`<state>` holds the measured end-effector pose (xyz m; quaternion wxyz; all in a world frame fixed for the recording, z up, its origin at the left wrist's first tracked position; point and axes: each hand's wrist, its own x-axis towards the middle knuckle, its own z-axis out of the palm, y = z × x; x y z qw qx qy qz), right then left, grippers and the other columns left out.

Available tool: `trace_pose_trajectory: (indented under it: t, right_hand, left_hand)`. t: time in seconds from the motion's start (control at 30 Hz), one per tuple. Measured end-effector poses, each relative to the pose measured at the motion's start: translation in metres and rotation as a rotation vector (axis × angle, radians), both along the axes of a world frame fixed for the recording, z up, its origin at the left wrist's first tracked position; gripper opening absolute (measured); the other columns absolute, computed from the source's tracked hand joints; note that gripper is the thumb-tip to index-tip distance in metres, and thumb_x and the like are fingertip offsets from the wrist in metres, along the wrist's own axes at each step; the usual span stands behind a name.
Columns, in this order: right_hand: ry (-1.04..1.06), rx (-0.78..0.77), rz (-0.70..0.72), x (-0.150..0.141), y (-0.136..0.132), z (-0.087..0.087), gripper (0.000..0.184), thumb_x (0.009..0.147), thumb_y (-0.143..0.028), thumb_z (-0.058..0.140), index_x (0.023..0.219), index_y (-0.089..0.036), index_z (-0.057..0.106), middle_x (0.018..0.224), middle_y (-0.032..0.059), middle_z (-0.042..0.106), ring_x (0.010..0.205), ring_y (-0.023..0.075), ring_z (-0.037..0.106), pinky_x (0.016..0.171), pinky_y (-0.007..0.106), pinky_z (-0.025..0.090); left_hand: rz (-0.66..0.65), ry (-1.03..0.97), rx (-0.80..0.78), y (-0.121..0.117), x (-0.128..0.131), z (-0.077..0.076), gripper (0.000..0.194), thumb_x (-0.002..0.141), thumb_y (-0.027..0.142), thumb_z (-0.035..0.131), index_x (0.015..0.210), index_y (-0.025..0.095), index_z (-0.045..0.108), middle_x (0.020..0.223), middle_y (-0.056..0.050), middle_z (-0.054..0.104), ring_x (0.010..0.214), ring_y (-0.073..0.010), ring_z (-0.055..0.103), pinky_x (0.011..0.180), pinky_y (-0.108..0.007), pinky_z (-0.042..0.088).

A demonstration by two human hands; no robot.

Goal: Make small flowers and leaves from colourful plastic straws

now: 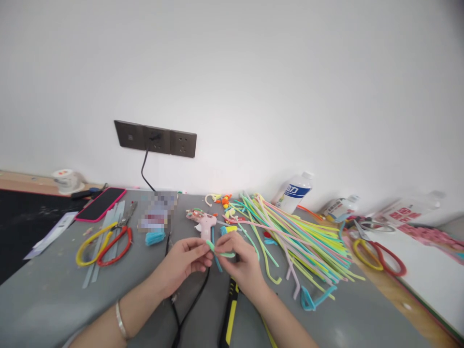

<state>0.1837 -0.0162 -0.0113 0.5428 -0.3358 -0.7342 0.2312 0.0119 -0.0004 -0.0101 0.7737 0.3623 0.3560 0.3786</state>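
Observation:
A short mint-green pipe cleaner (227, 254) is pinched between my two hands, low in the middle of the view. My left hand (188, 261) grips its left end between thumb and index finger, the other fingers curled. From the right, the fingertips of my right hand (239, 258) close on the same piece. Just beyond them lies a pink tool (207, 226), partly hidden, shaped like a small glue gun. Under my right hand runs a black and yellow handle (229, 314), its far end covered. A large spread of pastel pipe cleaners (300, 237) lies to the right.
Red-and-yellow-handled scissors (105, 246), translucent sticks (90, 270) and a pink-cased phone (101, 204) lie left. A black cable (197, 297) crosses the grey mat (137, 309). White bottles (294, 192) stand by the wall; a second pair of scissors (380, 253) lies right.

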Motion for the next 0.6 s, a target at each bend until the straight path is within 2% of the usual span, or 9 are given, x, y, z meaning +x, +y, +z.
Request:
trace_pose_trajectory:
  t: [0.17, 0.3, 0.47, 0.6]
  right_hand:
    - [-0.073, 0.039, -0.014, -0.0005, -0.0034, 0.0005, 0.015, 0.082, -0.006, 0.063, 0.079, -0.021, 0.064, 0.096, 0.0064, 0.061, 0.087, 0.0177, 0.061, 0.074, 0.030, 0.049]
    - [-0.083, 0.030, -0.013, -0.0006, -0.0030, -0.0009, 0.015, 0.082, -0.008, 0.064, 0.078, -0.021, 0.063, 0.102, 0.0069, 0.061, 0.089, 0.0176, 0.061, 0.076, 0.030, 0.049]
    - [-0.115, 0.040, 0.005, -0.0003, -0.0031, -0.0015, 0.016, 0.082, -0.007, 0.064, 0.075, -0.021, 0.062, 0.102, 0.0066, 0.062, 0.093, 0.0183, 0.060, 0.078, 0.031, 0.049]
    - [-0.046, -0.014, 0.058, 0.0019, -0.0040, 0.0021, 0.012, 0.083, -0.011, 0.067, 0.081, -0.023, 0.068, 0.105, 0.0067, 0.064, 0.093, 0.0184, 0.062, 0.078, 0.030, 0.050]
  left_hand:
    - [-0.007, -0.062, -0.020, 0.0002, -0.0012, -0.0009, 0.034, 0.063, 0.037, 0.087, 0.065, 0.009, 0.068, 0.058, -0.001, 0.063, 0.046, -0.0032, 0.045, 0.043, -0.014, 0.033]
    - [-0.012, -0.078, 0.038, 0.0011, -0.0012, -0.0043, 0.031, 0.065, 0.034, 0.086, 0.064, 0.009, 0.068, 0.057, -0.001, 0.062, 0.044, -0.0018, 0.036, 0.043, -0.016, 0.025]
    - [-0.012, 0.038, 0.191, 0.0007, -0.0013, -0.0068, 0.031, 0.071, 0.039, 0.080, 0.069, 0.010, 0.070, 0.055, -0.001, 0.062, 0.044, -0.0036, 0.034, 0.044, -0.019, 0.019]
    - [-0.020, 0.077, 0.234, 0.0009, -0.0040, -0.0059, 0.031, 0.073, 0.042, 0.078, 0.073, 0.012, 0.070, 0.056, -0.001, 0.064, 0.045, -0.0049, 0.034, 0.045, -0.020, 0.021]
